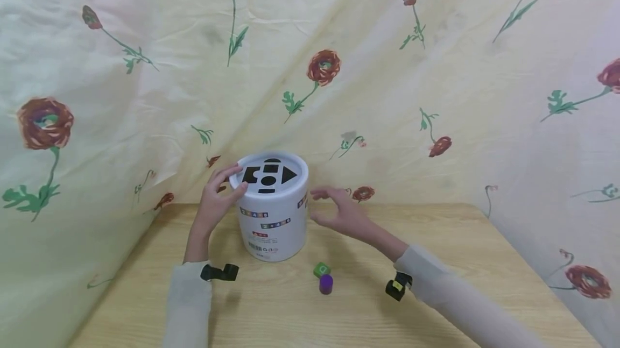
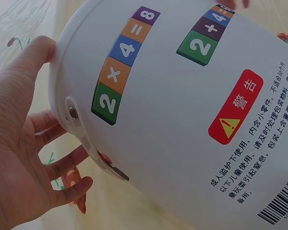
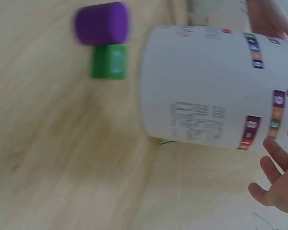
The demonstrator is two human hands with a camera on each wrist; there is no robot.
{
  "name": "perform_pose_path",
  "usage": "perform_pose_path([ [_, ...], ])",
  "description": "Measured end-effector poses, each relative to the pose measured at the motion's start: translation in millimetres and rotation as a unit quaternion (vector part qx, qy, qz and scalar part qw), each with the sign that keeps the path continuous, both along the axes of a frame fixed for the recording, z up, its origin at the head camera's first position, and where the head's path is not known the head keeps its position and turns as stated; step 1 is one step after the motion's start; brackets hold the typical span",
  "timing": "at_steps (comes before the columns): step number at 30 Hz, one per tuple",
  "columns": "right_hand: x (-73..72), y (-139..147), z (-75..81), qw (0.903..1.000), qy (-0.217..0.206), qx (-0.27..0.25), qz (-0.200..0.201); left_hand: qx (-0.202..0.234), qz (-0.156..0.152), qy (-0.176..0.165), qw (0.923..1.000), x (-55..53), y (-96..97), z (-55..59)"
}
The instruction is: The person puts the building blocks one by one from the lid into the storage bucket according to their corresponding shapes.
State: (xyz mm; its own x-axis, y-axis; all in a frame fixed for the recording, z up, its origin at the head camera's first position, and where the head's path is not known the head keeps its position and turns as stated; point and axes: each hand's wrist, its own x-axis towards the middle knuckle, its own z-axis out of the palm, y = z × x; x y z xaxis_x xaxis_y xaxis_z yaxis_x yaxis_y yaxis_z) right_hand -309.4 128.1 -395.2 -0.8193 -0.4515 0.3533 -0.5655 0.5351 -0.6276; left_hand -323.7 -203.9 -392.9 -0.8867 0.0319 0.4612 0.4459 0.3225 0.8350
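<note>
A white cylindrical shape-sorter bucket [image 1: 273, 229] stands upright, black shape cut-outs in its lid [image 1: 268, 180]. My left hand [image 1: 215, 203] grips the lid's left edge, thumb at the near rim and forefinger farther back. In the left wrist view, the other fingers [image 2: 67, 160] curve behind the bucket beside its handle rivet. Just right of the bucket, my right hand [image 1: 344, 213] is held up with fingers and thumb spread apart and nothing between them. A green block [image 1: 322, 269] and a purple cylinder [image 1: 326, 284] lie in front of the bucket, close together.
All this stands on a light wooden table [image 1: 271, 310]. Flower-printed cloth [image 1: 368, 95] hangs behind the table and along both sides, close behind the bucket.
</note>
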Motion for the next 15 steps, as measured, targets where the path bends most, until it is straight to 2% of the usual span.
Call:
perform_pose_path([
  [5,9.9,9.2,-14.4,0.9962,0.020,0.058,0.061,-0.001,0.002,0.002,1.0000,0.3,-0.6,0.0],
  [9,16.4,15.3,-22.5,0.9905,0.001,0.093,0.101,-0.001,0.003,0.002,1.0000,0.2,-0.8,0.0],
  [15,21.0,21.6,-31.7,0.9777,-0.021,0.163,0.131,0.000,0.001,0.000,1.0000,-0.3,-0.3,-0.7],
])
